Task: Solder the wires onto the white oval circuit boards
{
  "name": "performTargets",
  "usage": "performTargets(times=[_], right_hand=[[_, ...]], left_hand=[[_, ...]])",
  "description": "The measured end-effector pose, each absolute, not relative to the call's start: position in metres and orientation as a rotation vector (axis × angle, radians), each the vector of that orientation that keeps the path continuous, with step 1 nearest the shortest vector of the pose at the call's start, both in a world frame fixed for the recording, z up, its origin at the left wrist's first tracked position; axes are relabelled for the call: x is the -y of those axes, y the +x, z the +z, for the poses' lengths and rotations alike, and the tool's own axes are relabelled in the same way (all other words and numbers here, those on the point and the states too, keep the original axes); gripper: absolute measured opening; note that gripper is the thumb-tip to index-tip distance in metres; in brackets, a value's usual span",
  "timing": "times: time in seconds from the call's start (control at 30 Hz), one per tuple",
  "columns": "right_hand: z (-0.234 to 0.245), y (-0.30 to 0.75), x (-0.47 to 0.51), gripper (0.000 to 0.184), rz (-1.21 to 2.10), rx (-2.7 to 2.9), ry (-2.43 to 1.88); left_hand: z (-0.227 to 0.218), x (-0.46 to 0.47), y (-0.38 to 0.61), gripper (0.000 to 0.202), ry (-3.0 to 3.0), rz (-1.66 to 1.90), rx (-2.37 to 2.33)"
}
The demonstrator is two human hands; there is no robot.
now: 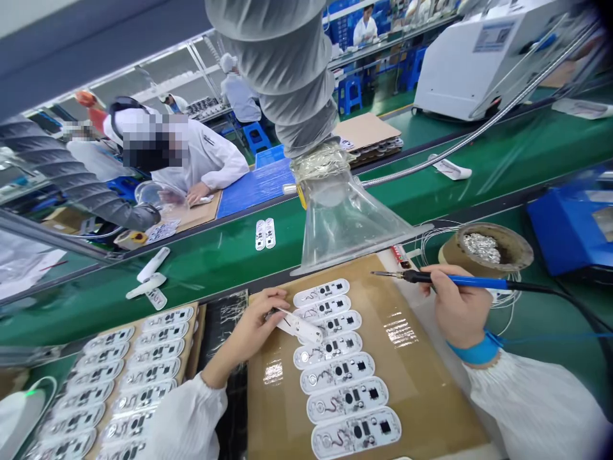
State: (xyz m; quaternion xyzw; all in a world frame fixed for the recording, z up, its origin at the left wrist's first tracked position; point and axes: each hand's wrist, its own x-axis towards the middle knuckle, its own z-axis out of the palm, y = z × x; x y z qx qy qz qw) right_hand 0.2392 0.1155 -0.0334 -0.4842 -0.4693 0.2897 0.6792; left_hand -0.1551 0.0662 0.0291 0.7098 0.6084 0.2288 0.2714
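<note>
A white plastic piece (302,328) is pinched between the thumb and fingers of my left hand (256,326), tilted above a column of white oval circuit boards (338,367). These boards carry black components and thin wires, and lie on a brown board (412,383). My right hand (454,306) is closed round a blue soldering iron (472,281). Its metal tip points left, above the upper right of the brown board and apart from the white piece. A blue band circles my right wrist.
A clear fume hood (345,223) hangs over the far edge of the brown board. At right stand a pot of metallic shavings (481,249) and a blue box (575,230). More circuit boards (153,370) fill the left side. A co-worker (191,153) sits across the green belt (215,255).
</note>
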Motion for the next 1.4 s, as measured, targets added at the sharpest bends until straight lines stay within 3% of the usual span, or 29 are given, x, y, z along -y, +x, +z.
performTargets(times=[0.3,0.67,0.93,1.4], right_hand=[[-0.021,0.212,-0.102,0.020,0.914,1.111,-0.995],[-0.005,0.197,-0.101,0.039,1.127,1.107,-1.111],[-0.004,0.200,-0.102,0.034,0.947,1.113,-1.182],[-0.013,0.209,-0.106,0.026,0.788,1.161,-1.149]], left_hand=[[0.042,-0.060,-0.130,0.032,1.839,0.648,-1.729],[0.033,-0.069,-0.026,0.012,2.115,0.998,-1.401],[0.036,-0.084,-0.027,0.020,2.204,0.728,-1.156],[0.049,-0.095,-0.041,0.018,1.948,0.602,-1.268]])
